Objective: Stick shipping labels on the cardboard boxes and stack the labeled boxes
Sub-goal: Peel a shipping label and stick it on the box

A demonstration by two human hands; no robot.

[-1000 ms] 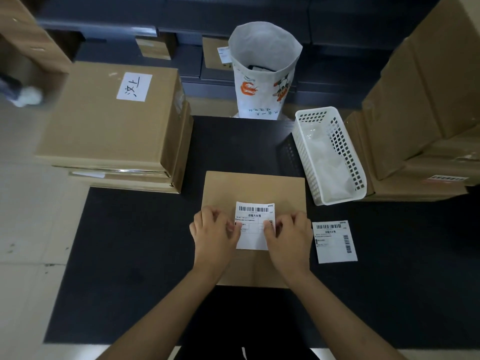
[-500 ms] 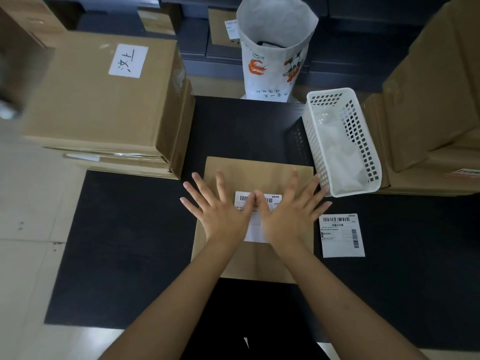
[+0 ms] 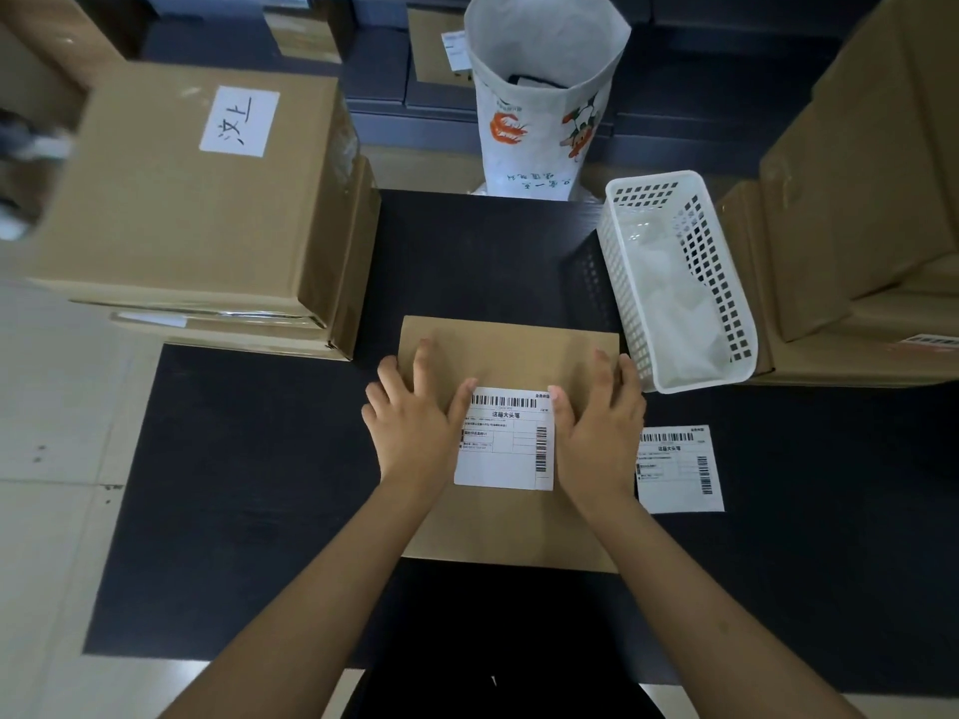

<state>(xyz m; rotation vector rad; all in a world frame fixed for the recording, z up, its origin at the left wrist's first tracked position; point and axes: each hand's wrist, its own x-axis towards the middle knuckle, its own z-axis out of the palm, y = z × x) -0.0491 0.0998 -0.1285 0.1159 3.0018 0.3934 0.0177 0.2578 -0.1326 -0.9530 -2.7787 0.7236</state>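
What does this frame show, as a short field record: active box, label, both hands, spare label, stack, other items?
active box: flat cardboard box on the black mat
label: shipping label lying on the box top
left hand: flat on the box, left of the label
right hand: flat on the box, right of the label
spare label: loose label on the mat, right of the box
stack: large boxes at rear left
other items: white basket, paper bag

matt cardboard box (image 3: pixel 511 350), perforated plastic basket (image 3: pixel 680 282)
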